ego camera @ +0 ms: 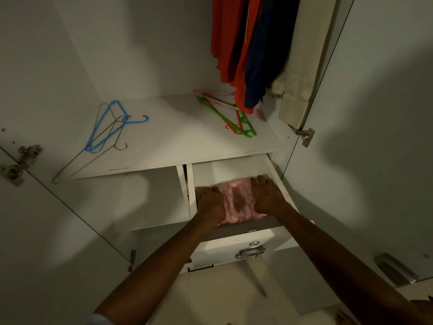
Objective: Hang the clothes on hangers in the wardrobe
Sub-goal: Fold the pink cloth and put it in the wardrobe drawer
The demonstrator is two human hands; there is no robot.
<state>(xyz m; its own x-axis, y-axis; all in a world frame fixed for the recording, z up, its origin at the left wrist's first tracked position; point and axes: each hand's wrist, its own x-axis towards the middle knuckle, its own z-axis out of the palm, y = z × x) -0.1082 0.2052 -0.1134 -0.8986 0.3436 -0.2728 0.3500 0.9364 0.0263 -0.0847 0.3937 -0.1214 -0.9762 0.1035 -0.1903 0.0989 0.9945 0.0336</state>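
1. hands: left hand (210,202) and right hand (266,195) grip the folded pink garment (239,200) lying in the open drawer (276,174), lower right.
2. step: fetching clothes.
3. next: lift it out, then take a hanger (105,127) from the shelf (175,137).

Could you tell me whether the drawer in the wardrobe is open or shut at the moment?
Open. The drawer is pulled out, its front panel clear of the shelf, and both hands reach into it onto a pink garment.

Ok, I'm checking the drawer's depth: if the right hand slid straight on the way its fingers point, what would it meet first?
The right hand points toward the back of the open drawer. Beyond its fingertips lies a bare stretch of drawer bottom, then probably the back wall under the shelf; depth is unclear.
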